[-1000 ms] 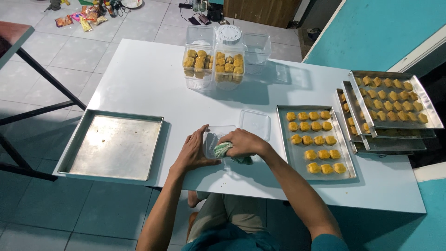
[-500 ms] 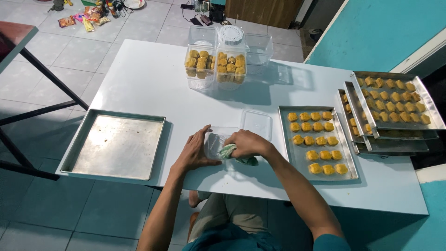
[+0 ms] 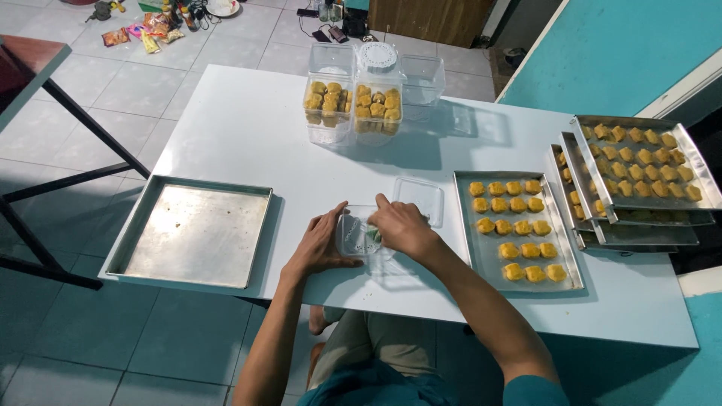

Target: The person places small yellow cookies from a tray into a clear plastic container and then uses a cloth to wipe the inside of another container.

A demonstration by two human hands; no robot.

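Note:
A small clear plastic container (image 3: 355, 234) sits on the white table (image 3: 248, 128) near its front edge. My left hand (image 3: 322, 244) holds the container's left side. My right hand (image 3: 401, 225) presses a green cloth (image 3: 373, 237) into the container. The cloth is mostly hidden under my fingers. A clear lid (image 3: 418, 199) lies just behind my right hand.
An empty metal tray (image 3: 192, 233) lies to the left, overhanging the table edge. A tray of yellow cookies (image 3: 515, 225) is to the right, with stacked cookie trays (image 3: 639, 169) beyond it. Clear jars with cookies (image 3: 353, 101) stand at the back. A dark table (image 3: 30, 68) stands far left.
My right hand has shifted with the green cloth from beside the container to inside it. My left hand stays on the container.

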